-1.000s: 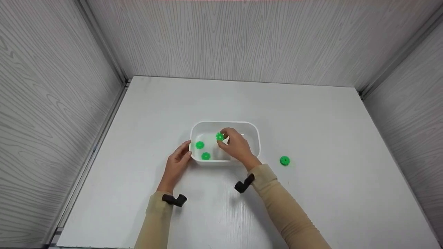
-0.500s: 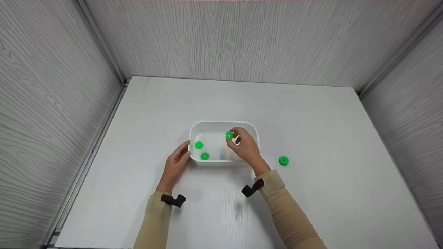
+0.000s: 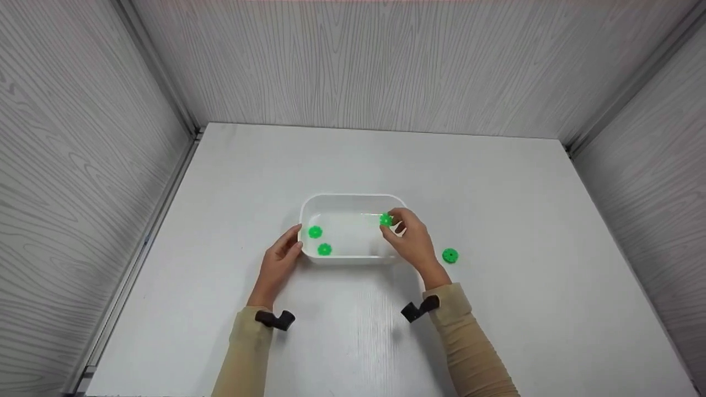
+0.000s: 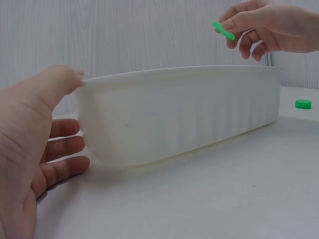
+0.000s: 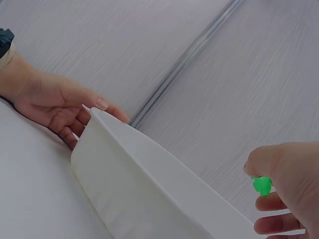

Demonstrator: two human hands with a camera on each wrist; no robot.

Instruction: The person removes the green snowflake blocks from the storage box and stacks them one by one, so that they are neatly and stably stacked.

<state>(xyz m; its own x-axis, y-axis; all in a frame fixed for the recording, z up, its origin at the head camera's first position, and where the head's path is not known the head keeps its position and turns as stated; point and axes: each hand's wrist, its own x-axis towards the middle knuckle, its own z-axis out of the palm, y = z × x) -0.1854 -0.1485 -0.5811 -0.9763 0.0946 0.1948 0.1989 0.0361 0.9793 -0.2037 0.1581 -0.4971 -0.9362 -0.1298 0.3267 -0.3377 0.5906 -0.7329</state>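
A white plastic tub (image 3: 353, 259) stands on the table. My left hand (image 3: 279, 266) grips its left end, and the left wrist view shows the thumb (image 4: 62, 82) at the rim and other fingers beside the wall. Over the tub's right end, my right hand (image 3: 412, 241) pinches a green snowflake disc (image 3: 385, 220) between thumb and fingertips. The left wrist view has this disc (image 4: 223, 30) tilted, above the rim. Inside the tub, toward its left end, lie two similar green discs, one farther back (image 3: 315, 231) and one nearer (image 3: 324, 249).
Right of the tub, a green disc piece (image 3: 450, 255) lies on the white table (image 3: 507, 309); it looks thick, perhaps a stack. Wood-grain panels (image 3: 364, 66) rise at the back and both sides. A black wrist camera (image 3: 420, 309) sits on each sleeve.
My right hand has moved right across the tub with the green snowflake disc pinched in it. My left hand stays at the tub's left end, and the other discs lie where they were.
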